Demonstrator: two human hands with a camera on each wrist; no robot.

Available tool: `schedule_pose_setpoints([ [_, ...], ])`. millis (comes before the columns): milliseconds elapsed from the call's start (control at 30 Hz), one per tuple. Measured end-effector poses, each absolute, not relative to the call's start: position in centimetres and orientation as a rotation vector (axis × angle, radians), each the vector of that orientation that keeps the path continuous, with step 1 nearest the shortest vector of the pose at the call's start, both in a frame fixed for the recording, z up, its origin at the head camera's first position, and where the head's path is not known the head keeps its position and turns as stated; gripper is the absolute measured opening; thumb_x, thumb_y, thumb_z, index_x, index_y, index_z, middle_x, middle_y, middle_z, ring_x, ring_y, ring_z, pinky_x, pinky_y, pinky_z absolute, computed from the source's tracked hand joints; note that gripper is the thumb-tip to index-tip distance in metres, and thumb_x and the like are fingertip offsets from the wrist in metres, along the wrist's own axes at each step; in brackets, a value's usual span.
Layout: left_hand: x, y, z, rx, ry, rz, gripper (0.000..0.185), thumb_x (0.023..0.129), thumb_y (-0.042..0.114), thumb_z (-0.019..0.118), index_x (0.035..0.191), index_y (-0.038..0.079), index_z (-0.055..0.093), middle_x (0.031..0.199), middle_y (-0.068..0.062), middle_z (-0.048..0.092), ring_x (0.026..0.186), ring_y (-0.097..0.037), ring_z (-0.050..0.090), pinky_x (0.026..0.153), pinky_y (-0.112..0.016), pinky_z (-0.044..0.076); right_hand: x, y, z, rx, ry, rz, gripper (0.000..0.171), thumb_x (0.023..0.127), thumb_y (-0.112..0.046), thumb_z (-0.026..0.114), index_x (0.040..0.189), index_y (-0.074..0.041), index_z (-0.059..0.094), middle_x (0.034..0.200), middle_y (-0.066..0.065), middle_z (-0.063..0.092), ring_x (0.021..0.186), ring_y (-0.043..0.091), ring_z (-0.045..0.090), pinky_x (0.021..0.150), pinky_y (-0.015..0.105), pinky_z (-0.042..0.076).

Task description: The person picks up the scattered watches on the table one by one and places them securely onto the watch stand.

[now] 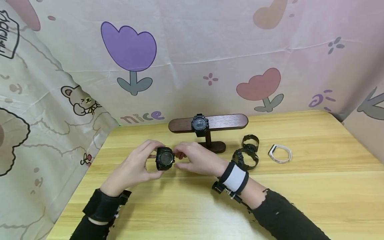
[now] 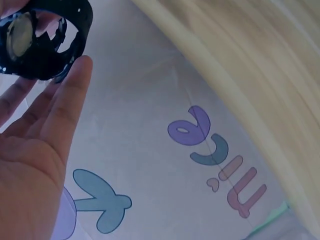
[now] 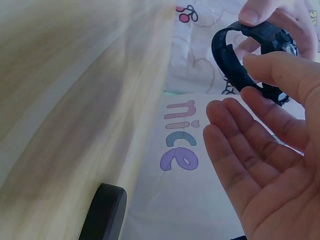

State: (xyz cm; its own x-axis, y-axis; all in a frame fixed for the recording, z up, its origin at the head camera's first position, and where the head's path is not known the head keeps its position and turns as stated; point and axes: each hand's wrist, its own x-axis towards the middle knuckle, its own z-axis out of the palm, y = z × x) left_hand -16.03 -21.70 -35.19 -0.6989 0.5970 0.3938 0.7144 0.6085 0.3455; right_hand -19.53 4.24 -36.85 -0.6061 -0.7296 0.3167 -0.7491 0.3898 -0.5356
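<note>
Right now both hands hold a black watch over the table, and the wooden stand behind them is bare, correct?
Not quite. Both hands, left hand and right hand, do hold the black watch, but the wooden stand isn't bare: the head view shows a second black watch on its bar.

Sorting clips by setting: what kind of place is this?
Probably a makeshift home tabletop: a wooden table screened by cartoon-print cloth, with a wooden watch stand and loose watches. Both hands hold a black watch.

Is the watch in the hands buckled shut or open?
Shut: the black watch forms a closed loop, its strap curving round unbroken, held between both hands' fingers.
</note>
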Motion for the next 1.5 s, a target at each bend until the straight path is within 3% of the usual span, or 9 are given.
schedule_pose_setpoints([
  [1067,-16.0,-20.5,-35.8,-1.079,-2.572,-0.590,0.074,0.071,0.018,0.096,0.134,0.008,0.058,0.125,-0.003,0.066,0.108,-0.013,0.068,0.095,-0.035,0.066,-19.1,4.5,-36.0,1.420,-2.515,0.988,0.022,0.094,-0.014,0.084,0.112,-0.007,0.072,0.111,0.004,0.076,0.100,0.014,0.073,0.092,0.018,0.061],
  [1500,-16.3,-21.3,-36.0,-1.041,-2.571,-0.621,0.074,0.071,0.022,0.097,0.132,0.008,0.059,0.124,-0.003,0.067,0.107,-0.014,0.070,0.091,-0.037,0.067,-18.6,5.0,-35.2,1.386,-2.585,0.925,0.034,0.097,-0.021,0.082,0.127,-0.006,0.074,0.121,0.006,0.076,0.106,0.014,0.072,0.096,0.025,0.062],
])
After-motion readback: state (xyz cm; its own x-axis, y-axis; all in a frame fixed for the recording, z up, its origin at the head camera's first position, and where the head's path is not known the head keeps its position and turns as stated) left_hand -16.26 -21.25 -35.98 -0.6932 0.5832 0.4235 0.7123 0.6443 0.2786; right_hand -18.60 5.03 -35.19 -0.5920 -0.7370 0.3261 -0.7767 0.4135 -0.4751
